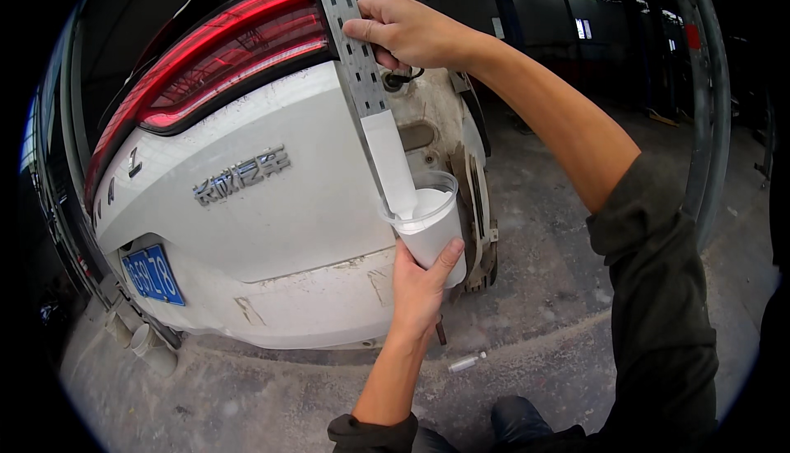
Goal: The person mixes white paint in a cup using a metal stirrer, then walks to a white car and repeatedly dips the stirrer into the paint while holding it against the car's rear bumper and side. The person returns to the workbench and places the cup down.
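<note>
My left hand (421,276) grips a clear plastic cup (440,239) of white liquid, held upright in front of a white vehicle's rear (271,239). Higher up, my right hand (391,29) is closed on a grey perforated metal strip (366,83). The strip slants down into the cup, its lower part coated white, with white liquid at the cup's rim. Behind the strip, the vehicle's rear corner shows bare, dirty metal (424,99); a red tail light (222,66) is at upper left.
White buckets (152,350) stand on the concrete floor (535,329) at lower left. A small bottle (467,361) lies on the floor below the bumper. A metal post (699,124) rises at the right, and a dim workshop extends behind the vehicle.
</note>
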Demonstrator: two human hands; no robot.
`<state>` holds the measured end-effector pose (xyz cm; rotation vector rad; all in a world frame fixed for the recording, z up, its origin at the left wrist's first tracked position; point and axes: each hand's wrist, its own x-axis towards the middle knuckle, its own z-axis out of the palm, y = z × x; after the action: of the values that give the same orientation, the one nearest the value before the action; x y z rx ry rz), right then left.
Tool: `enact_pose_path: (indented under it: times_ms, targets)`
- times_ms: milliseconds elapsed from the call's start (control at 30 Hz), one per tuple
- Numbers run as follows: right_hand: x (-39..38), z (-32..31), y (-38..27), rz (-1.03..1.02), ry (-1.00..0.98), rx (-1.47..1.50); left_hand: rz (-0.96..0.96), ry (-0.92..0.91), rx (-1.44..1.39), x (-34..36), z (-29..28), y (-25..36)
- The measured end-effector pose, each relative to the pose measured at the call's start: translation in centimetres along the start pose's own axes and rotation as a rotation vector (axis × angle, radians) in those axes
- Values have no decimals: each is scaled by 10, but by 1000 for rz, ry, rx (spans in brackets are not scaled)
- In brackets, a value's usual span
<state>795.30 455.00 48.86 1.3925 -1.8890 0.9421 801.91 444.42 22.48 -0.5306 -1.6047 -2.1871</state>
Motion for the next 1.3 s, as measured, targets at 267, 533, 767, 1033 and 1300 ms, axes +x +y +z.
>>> enact_pose_path:
  times_ms: [267, 533, 767, 1033, 1300]
  targets:
    - [0, 0, -6, 28, -1, 6, 9, 8, -4, -1, 0, 0]
    - [-9, 1, -12, 47, 34, 6, 20, -23, -6, 1, -3, -5]
    - [-19, 2, -9, 86, 26, -10, 29, -36, -17, 3, -1, -7]
    - [-3, 3, -4, 140, -19, 51, -146, 72, 70, 4, 0, 12]
    - [-10, -26, -13, 378, -229, 84, -291, 108, 37, 12, 30, 48]
